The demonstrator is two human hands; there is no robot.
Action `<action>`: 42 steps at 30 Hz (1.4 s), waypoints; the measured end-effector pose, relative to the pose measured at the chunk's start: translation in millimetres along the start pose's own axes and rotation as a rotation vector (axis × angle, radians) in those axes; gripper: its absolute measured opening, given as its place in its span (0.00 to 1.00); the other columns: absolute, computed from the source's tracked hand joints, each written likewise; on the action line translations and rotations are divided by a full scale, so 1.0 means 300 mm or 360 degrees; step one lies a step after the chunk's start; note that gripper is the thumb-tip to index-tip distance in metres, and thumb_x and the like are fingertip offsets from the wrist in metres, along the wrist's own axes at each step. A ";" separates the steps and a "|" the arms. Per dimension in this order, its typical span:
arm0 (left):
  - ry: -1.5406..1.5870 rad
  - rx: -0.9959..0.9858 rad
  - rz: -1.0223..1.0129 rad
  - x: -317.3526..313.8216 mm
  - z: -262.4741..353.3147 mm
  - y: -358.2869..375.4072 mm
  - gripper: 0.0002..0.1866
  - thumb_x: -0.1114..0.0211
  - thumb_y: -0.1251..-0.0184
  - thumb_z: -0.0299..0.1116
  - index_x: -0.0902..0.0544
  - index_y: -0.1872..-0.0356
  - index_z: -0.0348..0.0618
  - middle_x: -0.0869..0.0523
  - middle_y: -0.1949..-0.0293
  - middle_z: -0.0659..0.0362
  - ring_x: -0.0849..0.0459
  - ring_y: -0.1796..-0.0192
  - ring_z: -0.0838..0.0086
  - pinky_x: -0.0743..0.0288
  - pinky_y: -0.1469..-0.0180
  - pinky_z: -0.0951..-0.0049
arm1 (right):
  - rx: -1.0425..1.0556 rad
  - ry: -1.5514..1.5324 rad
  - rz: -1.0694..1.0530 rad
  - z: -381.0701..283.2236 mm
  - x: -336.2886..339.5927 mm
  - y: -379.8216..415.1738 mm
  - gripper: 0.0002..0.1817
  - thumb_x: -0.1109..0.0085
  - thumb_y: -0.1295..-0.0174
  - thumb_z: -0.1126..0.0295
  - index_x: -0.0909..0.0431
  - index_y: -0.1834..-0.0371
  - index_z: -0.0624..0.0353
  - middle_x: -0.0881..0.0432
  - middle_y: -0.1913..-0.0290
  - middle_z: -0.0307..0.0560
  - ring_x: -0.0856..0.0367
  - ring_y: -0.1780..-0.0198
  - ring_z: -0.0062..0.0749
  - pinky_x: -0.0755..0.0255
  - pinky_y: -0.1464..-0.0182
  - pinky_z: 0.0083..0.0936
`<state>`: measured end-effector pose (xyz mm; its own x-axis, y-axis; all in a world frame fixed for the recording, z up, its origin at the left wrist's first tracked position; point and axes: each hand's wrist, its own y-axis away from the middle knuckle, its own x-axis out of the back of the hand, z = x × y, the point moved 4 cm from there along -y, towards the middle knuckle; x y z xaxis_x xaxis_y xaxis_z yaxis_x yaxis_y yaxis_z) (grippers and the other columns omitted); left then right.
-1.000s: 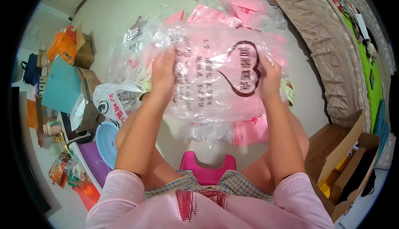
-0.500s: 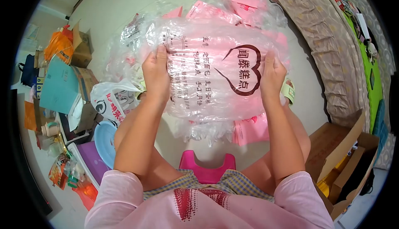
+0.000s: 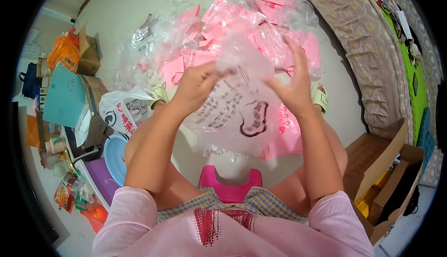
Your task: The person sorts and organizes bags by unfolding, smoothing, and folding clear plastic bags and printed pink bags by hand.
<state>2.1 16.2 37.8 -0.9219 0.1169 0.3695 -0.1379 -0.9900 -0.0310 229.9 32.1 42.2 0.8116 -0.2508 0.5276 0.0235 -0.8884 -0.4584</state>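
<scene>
A clear plastic bag (image 3: 223, 112) with dark brown printing and a heart-shaped outline hangs crumpled and slanted between my hands, partly blurred. My left hand (image 3: 194, 87) is closed on its upper left edge. To the right of the bag, my right hand (image 3: 298, 87) is open, thumb and fingers spread, with nothing seen in it. Beyond both hands, pink printed bags (image 3: 265, 38) and clear plastic bags (image 3: 163, 38) lie piled on the floor. One pink bag (image 3: 286, 138) lies closer, below my right hand.
A pink stool (image 3: 230, 189) stands between my legs. At left are a white printed plastic bag (image 3: 116, 112), a blue basin (image 3: 114, 157) and a teal box (image 3: 67, 96). On the right, an open cardboard box (image 3: 372, 173) stands near a fabric-skirted bed (image 3: 335, 38).
The bag, held flat and stretched between both hands before, is now narrower, crumpled and tilted. My right hand has let go and opened; my left hand has moved inward and down with the bag.
</scene>
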 end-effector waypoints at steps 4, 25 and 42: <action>-0.0248 -0.0175 -0.0504 -0.058 0.063 0.020 0.10 0.31 0.48 0.31 0.17 0.63 0.42 0.25 0.83 0.59 0.32 0.80 0.79 0.36 0.75 0.76 | -0.0262 -0.0713 -0.0999 -0.005 -0.060 0.048 0.29 0.30 0.56 0.69 0.28 0.49 0.64 0.23 0.52 0.52 0.25 0.48 0.36 0.32 0.47 0.33; 0.0570 0.0782 0.0222 0.096 -0.201 -0.038 0.35 0.33 0.43 0.37 0.42 0.39 0.42 0.21 0.54 0.54 0.23 0.51 0.73 0.30 0.48 0.73 | -0.1621 -0.1509 0.0031 0.240 -0.005 0.096 0.18 0.48 0.34 0.62 0.29 0.49 0.65 0.21 0.56 0.48 0.21 0.59 0.32 0.25 0.56 0.28; -0.0532 0.0544 -0.0626 0.045 -0.515 0.203 0.23 0.36 0.53 0.18 0.22 0.52 0.46 0.21 0.63 0.60 0.23 0.69 0.76 0.27 0.64 0.75 | -0.1547 -0.0282 -0.1480 0.365 -0.200 0.429 0.21 0.34 0.54 0.78 0.27 0.54 0.68 0.23 0.70 0.45 0.23 0.71 0.27 0.27 0.71 0.27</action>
<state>-74.5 -30.3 -102.5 -0.6549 0.5016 0.5653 -0.2693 -0.8537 0.4456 248.2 -25.1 -126.8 0.7868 0.5726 0.2305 0.2413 -0.6290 0.7390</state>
